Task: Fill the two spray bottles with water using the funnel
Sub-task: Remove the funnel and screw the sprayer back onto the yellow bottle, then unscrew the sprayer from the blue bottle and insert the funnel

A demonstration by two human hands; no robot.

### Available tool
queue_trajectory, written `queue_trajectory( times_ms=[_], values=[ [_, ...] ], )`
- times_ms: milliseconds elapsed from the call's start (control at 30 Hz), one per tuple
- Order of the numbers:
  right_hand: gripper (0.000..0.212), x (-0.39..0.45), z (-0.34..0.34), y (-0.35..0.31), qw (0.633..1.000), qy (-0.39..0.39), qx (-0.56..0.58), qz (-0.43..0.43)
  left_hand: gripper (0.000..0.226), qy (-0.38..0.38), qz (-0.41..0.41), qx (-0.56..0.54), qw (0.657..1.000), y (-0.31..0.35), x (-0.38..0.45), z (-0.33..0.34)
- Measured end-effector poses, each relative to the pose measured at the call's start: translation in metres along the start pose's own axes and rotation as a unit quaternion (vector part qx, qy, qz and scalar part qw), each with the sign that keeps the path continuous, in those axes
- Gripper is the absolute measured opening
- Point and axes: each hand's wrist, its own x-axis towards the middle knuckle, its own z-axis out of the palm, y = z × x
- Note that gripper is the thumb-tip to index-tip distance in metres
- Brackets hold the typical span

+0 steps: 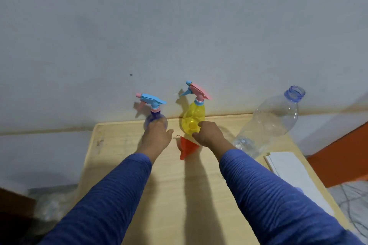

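Note:
Two spray bottles stand at the far edge of the wooden table, close to the wall. The purple spray bottle has a blue trigger head, and my left hand wraps round its lower body. The yellow spray bottle has a pink trigger head, and my right hand grips its base from the right. Both heads are screwed on. An orange funnel lies on its side on the table between my two hands, spout toward me.
A large clear plastic bottle with no cap stands at the right, with a little water at its bottom. White sheets of paper lie at the table's right edge. The wall rises right behind the spray bottles.

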Motion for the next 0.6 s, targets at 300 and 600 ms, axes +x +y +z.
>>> queue_trajectory(
  times_ms=[300,600],
  values=[
    [0.049,0.001,0.024,-0.064,0.992,0.045,-0.006,-0.119,0.045,-0.001,-0.03,0.07,0.997,-0.057,0.002,-0.033],
    [0.064,0.063,0.06,-0.078,0.979,0.025,0.081,-0.185,0.075,-0.023,-0.024,-0.029,0.999,-0.088,0.043,0.003]
  ],
)
